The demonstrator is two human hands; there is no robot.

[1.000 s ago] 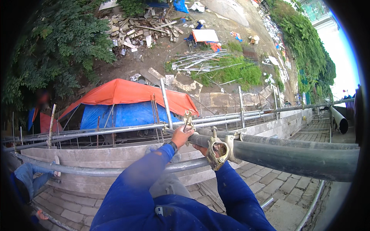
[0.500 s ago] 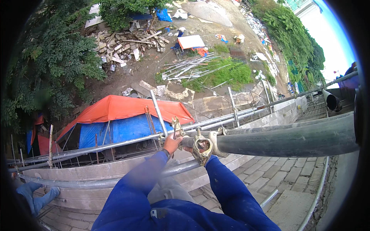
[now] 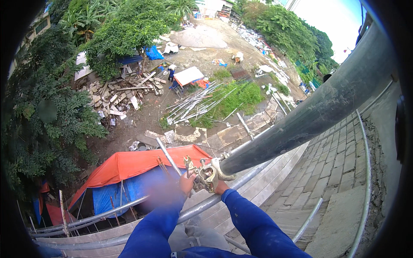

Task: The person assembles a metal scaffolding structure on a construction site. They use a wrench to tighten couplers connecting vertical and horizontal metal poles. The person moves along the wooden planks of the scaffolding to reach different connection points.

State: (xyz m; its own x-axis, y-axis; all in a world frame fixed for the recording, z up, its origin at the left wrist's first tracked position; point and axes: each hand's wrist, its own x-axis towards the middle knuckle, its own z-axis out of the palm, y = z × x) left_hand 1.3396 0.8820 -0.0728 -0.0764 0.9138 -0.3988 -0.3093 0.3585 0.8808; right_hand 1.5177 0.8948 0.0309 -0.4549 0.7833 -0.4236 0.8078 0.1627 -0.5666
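High above a littered yard, I watch from a distance as two blue-sleeved arms reach to a brass-coloured metal scaffold clamp (image 3: 209, 179) at the lower end of a thick dark-grey round pipe (image 3: 301, 116). The left hand (image 3: 186, 184) is at the clamp's left side, its fingers curled around a slim dark rod just below a smaller upright brass-coloured fitting (image 3: 188, 162). The right hand (image 3: 222, 188) comes up beneath the clamp, touching its underside; its fingers are hidden behind the metal, so I cannot tell how tightly they are clenched. A silver metal tube (image 3: 202, 207) crosses just below both hands. A smudge blurs my view near the left wrist.

To the right stretches a grey block-laid surface (image 3: 327, 159), a short silver pipe (image 3: 307, 220) near its lower left edge. Beyond the left hand, an orange tarpaulin (image 3: 133, 163) covers a shelter with blue sheeting (image 3: 105, 200). In the yard, pale poles (image 3: 193, 103) lie heaped beside green grass (image 3: 243, 96).
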